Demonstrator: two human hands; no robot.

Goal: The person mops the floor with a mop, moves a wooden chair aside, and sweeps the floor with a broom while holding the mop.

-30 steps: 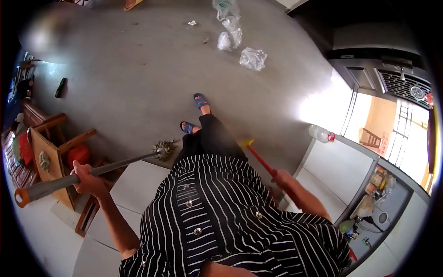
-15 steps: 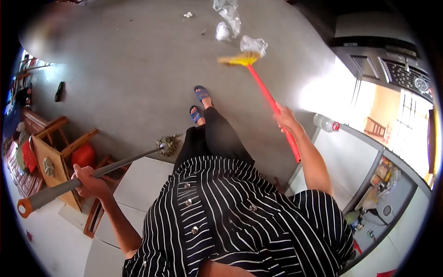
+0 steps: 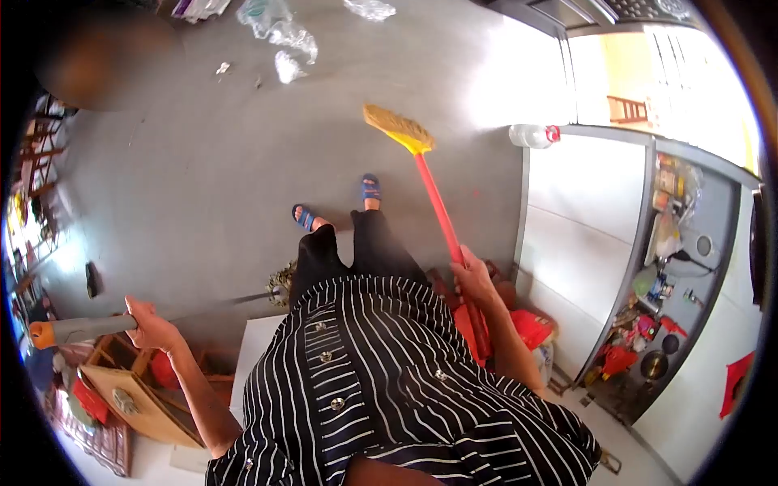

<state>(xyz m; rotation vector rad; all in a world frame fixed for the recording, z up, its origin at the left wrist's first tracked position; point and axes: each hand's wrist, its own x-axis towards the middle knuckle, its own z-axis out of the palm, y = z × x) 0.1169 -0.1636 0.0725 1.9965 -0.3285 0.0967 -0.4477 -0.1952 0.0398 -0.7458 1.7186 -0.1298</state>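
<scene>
My left hand (image 3: 152, 326) is closed around the grey handle of a mop (image 3: 87, 327), close to its orange end. The mop slants across to its stringy head (image 3: 280, 283) beside my left leg. In my right hand (image 3: 475, 278) is a broom (image 3: 438, 202) with a red handle, gripped toward the handle's near end. Its yellow head with tan bristles (image 3: 403, 123) points away from me, ahead of my sandalled feet (image 3: 371, 188). I cannot tell whether the bristles touch the floor.
Crumpled clear plastic bags (image 3: 293, 40) and another piece of plastic (image 3: 369, 9) lie on the grey floor ahead. A plastic bottle (image 3: 531, 136) rests on the cabinet (image 3: 579, 194) to the right. Wooden furniture (image 3: 134, 397) stands at the left, and red bags (image 3: 531, 328) sit behind my right hand.
My view has turned, and the feet stand farther apart. The broom head has come away from the plastic bag it was beside and is nearer to me. Both hands keep their holds.
</scene>
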